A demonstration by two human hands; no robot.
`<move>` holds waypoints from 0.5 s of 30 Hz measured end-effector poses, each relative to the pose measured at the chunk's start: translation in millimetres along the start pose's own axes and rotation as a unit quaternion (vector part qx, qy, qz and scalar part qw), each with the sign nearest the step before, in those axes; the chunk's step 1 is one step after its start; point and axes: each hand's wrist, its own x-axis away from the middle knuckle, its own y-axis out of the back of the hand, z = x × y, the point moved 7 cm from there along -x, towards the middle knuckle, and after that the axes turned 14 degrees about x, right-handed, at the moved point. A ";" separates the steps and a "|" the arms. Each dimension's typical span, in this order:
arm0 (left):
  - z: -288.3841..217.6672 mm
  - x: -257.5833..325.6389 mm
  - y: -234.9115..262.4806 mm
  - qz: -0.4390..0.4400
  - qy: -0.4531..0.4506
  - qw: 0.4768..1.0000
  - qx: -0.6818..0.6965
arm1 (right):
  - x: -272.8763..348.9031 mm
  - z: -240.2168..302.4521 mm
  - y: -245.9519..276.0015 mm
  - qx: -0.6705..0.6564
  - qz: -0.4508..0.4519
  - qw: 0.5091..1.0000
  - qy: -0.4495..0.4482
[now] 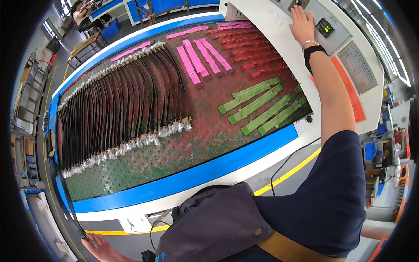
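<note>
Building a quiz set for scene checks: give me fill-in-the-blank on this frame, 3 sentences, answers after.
1. The right hand rests flat on the white ____ panel of the machine.
2. The left hand hangs low, touching a long ____ strap.
3. Nearest the right forearm, the strips on the conveyor bed are ____.

Answers: control; black; green

Grey workshop floor (131, 19) with yellow lines (286, 174), blue cabinets (174, 5)
</note>
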 end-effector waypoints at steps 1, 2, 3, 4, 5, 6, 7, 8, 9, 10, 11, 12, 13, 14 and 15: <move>1.2 -1.3 1.9 0.004 0.006 1.000 -0.003 | 0.2 0.6 1.7 -0.011 -0.008 1.000 -0.009; 1.3 -1.2 4.3 0.013 0.013 1.000 0.000 | 0.5 1.2 3.4 -0.022 -0.017 0.999 -0.019; 1.4 -1.7 6.9 0.022 0.015 1.000 0.006 | 1.2 7.5 4.5 -0.059 -0.005 0.998 -0.024; 1.7 -2.8 11.5 0.032 0.017 0.999 0.014 | 8.0 19.4 12.3 -0.094 0.006 0.995 -0.029; 1.3 -5.1 23.1 0.029 0.002 1.000 -0.011 | 16.6 37.9 24.2 -0.136 0.016 0.990 -0.034; 7.6 -9.4 38.1 0.026 -0.012 0.999 -0.033 | 33.1 55.2 45.8 -0.255 0.013 0.966 -0.044; 10.6 -8.9 47.1 0.019 -0.025 0.998 -0.056 | 53.4 74.4 71.7 -0.372 0.009 0.927 -0.051; 20.1 -3.5 27.5 -0.001 -0.040 0.996 -0.086 | 66.8 95.5 99.9 -0.555 0.002 0.832 -0.005; 30.9 -4.7 18.8 0.009 -0.027 0.997 -0.073 | 90.3 114.1 134.0 -0.555 -0.032 0.830 0.044; 37.1 -2.3 8.9 0.004 -0.025 0.997 -0.067 | 113.9 146.8 159.4 -0.573 0.054 0.811 0.104; 44.8 0.4 -3.0 0.000 -0.022 0.998 -0.060 | 136.7 162.6 204.0 -0.649 0.025 0.749 0.133; 49.6 4.9 -15.7 -0.013 -0.026 0.997 -0.066 | 158.2 168.9 251.4 -0.690 -0.042 0.712 0.122; 52.6 11.1 -27.0 -0.031 -0.034 0.996 -0.074 | 176.2 180.2 291.8 -0.758 -0.033 0.635 0.145; 55.5 15.1 -32.1 -0.049 -0.027 0.996 -0.066 | 195.6 205.2 330.5 -0.745 0.019 0.591 0.307; 56.5 19.2 -44.7 0.002 -0.020 0.998 -0.064 | 213.6 208.5 363.2 -0.838 0.075 0.460 0.285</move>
